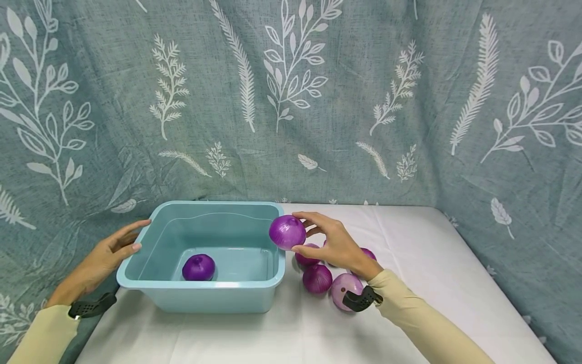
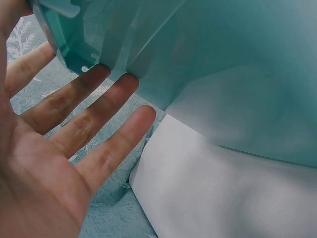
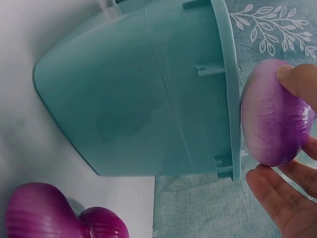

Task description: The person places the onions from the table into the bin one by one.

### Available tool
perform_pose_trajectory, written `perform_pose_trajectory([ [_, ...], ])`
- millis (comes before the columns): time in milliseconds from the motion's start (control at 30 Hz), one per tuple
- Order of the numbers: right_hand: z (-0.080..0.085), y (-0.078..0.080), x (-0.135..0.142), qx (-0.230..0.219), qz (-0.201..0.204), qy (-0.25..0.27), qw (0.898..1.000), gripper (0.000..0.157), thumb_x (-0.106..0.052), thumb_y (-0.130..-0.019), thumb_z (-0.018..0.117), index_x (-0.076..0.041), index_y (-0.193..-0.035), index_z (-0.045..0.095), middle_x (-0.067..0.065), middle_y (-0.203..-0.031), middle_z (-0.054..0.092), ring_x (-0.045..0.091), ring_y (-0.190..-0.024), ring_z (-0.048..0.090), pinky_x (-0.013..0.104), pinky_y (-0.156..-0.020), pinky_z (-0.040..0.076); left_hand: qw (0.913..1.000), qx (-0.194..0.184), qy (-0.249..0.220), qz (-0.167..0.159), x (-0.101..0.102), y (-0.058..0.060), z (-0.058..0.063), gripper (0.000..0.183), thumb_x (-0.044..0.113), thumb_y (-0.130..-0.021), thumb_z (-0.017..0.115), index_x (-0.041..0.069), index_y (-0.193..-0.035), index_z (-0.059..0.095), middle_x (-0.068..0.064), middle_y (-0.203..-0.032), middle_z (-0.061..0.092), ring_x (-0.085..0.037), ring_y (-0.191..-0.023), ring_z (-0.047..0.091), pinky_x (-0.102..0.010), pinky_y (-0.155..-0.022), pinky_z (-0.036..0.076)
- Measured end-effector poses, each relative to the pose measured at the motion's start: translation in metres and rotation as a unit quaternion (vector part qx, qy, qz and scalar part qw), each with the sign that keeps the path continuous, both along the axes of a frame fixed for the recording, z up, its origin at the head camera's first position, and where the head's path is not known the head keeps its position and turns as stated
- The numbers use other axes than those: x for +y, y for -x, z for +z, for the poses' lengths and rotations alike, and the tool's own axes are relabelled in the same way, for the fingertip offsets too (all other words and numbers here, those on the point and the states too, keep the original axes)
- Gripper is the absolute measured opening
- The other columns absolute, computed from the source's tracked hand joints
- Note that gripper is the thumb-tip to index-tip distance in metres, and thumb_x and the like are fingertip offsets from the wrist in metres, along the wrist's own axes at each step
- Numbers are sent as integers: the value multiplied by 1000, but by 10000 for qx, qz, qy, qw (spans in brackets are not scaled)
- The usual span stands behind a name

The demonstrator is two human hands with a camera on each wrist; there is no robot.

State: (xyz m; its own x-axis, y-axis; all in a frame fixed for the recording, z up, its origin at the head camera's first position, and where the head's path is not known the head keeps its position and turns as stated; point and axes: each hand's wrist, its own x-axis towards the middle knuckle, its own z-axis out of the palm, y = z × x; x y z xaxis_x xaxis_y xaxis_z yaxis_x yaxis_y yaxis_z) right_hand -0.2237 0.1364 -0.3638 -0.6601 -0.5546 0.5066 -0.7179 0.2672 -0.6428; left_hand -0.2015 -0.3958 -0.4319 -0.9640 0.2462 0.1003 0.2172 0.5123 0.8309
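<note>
A purple-red onion (image 1: pixel 287 232) is pinched between the thumb and fingers of my right hand (image 1: pixel 334 242), raised at the right rim of a light blue plastic bin (image 1: pixel 204 296). In the right wrist view the held onion (image 3: pixel 275 114) overlaps the rim edge. One onion (image 1: pixel 198 267) lies inside the bin, on the left of its floor. My left hand (image 1: pixel 109 253) is at the bin's left rim; in the left wrist view its fingers (image 2: pixel 111 153) are spread and fairly straight, with fingertips against the outer wall.
Several more onions lie on the white-covered table (image 1: pixel 218 338) right of the bin, including a dark one (image 1: pixel 317 279) and a paler one (image 1: pixel 344 289); my right forearm partly hides the group. A leaf-patterned blue-green cloth (image 1: pixel 318 167) hangs behind the table and at its sides.
</note>
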Motion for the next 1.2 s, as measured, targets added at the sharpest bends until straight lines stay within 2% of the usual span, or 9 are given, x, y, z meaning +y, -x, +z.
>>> perform_pose_trajectory([
  [200,-20,18,-3,50,87,-6,9999,74,-9,-78,92,-1,-143,57,11,-136,63,28,-105,68,42,-89,60,9999,-40,95,54,1,1,0,60,28,-112,49,31,-166,23,-14,-168,22,-48,-144,32,-61,-102,44],
  [433,-24,25,-7,210,291,-51,9993,76,-21,-81,91,-5,-146,55,5,-140,61,21,-105,69,33,-91,59,10000,-39,29,27,1,3,2,60,29,-111,49,32,-166,23,-13,-169,21,-54,-145,28,-70,-103,39],
  [600,-26,24,-8,153,370,-47,9992,77,-19,-81,90,-1,-147,53,5,-140,61,21,-105,70,31,-93,58,10000,-63,51,19,1,4,2,60,29,-111,49,32,-166,23,-11,-169,21,-55,-145,28,-66,-103,42],
  [733,-28,24,-5,123,368,-37,9992,74,-17,-83,88,-4,-147,54,9,-139,63,21,-107,71,32,-94,57,9999,-66,70,42,0,4,1,61,28,-111,49,32,-166,23,-11,-169,22,-54,-144,29,-65,-103,43],
  [867,-32,25,2,197,216,-75,9995,66,-18,-87,86,-7,-145,57,9,-136,64,21,-107,70,33,-93,58,10000,-77,24,26,0,5,1,61,29,-111,49,32,-166,23,-11,-169,21,-54,-145,28,-66,-103,42],
  [933,-35,25,9,227,71,-166,9996,62,-19,-88,85,-10,-143,59,6,-135,66,18,-105,70,32,-91,59,10000,-71,46,20,0,5,1,61,29,-111,49,32,-166,23,-12,-169,22,-53,-145,29,-60,-103,45],
  [1000,-38,24,18,245,-119,-308,9992,58,-20,-88,85,-14,-141,62,2,-132,67,15,-103,70,32,-89,59,10000,-70,66,18,0,4,1,61,29,-111,50,32,-166,23,-14,-168,23,-46,-145,33,-46,-102,49],
  [1100,-47,25,35,300,-433,-550,9971,54,-23,-88,86,-17,-137,64,-5,-130,67,12,-103,69,35,-88,59,10000,-31,85,25,-1,3,0,61,28,-111,50,31,-166,24,-20,-166,25,-22,-142,40,-24,-94,50],
  [1200,-59,28,56,310,-674,-694,9948,52,-23,-88,85,-17,-135,65,-4,-129,67,16,-103,69,39,-87,60,10000,6,58,35,0,2,0,60,27,-111,51,30,-166,25,-22,-165,27,-5,-134,41,-19,-90,49],
])
